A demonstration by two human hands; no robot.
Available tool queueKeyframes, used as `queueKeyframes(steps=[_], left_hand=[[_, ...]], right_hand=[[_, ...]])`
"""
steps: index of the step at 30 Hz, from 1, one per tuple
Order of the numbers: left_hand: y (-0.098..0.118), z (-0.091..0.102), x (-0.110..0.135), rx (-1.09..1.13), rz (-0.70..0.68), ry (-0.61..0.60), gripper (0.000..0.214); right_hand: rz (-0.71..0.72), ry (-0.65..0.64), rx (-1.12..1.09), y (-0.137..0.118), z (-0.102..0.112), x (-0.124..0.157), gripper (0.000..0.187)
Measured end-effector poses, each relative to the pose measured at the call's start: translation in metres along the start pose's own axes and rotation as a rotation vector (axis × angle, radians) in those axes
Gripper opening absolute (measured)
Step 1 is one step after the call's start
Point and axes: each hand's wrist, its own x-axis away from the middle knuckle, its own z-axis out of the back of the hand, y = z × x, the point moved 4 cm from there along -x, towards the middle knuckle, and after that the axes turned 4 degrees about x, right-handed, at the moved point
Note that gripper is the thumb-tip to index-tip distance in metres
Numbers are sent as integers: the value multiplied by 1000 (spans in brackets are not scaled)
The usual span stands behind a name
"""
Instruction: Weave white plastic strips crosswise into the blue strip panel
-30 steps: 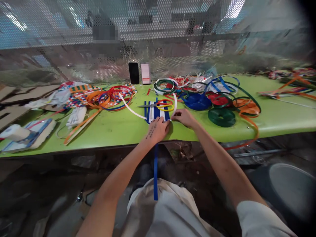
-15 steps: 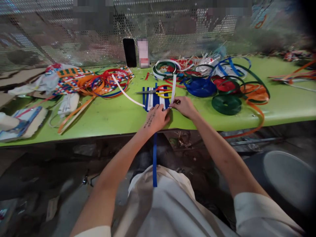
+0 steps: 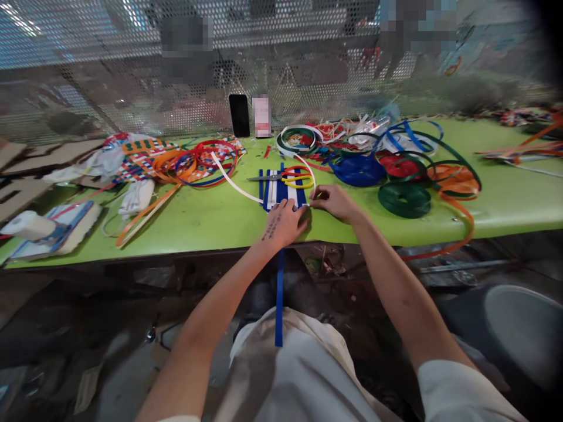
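Observation:
A small panel of blue and white plastic strips (image 3: 299,196) lies near the table's front edge. My left hand (image 3: 285,224) rests on its near side, fingers stretched out and pressing down. At the panel's right corner, my right hand (image 3: 336,202) pinches a white strip (image 3: 314,176), which arches up and bends away from me. Another white length (image 3: 233,183) curves out from the panel's left side. Scissors (image 3: 275,176) with red and yellow handles lie across the strips. One blue strip (image 3: 280,299) hangs over the edge towards my lap.
Coils of blue strip (image 3: 358,170), green strip (image 3: 404,200) and orange strip (image 3: 453,176) lie to the right. An orange and red bundle (image 3: 176,167) and a multicoloured woven piece (image 3: 143,158) sit left. Two phones, one black (image 3: 240,116), lean against the mesh (image 3: 185,82).
The white strip at my right hand stood nearly straight up and now bends over in an arch away from me. My left hand stays on the panel. The view has tilted up slightly.

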Motion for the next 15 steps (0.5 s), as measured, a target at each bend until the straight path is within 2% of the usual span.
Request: queueKeyframes(steps=[4, 9, 15], left_hand=[[0, -1, 0, -3, 4, -5, 47], [0, -3, 0, 4, 4, 9, 48], [0, -1, 0, -1, 4, 5, 46]], right_hand=[[34, 33, 83, 0, -1, -2, 41], [94, 51, 58, -1, -2, -2, 40], [57, 57, 129, -3, -2, -3, 44]])
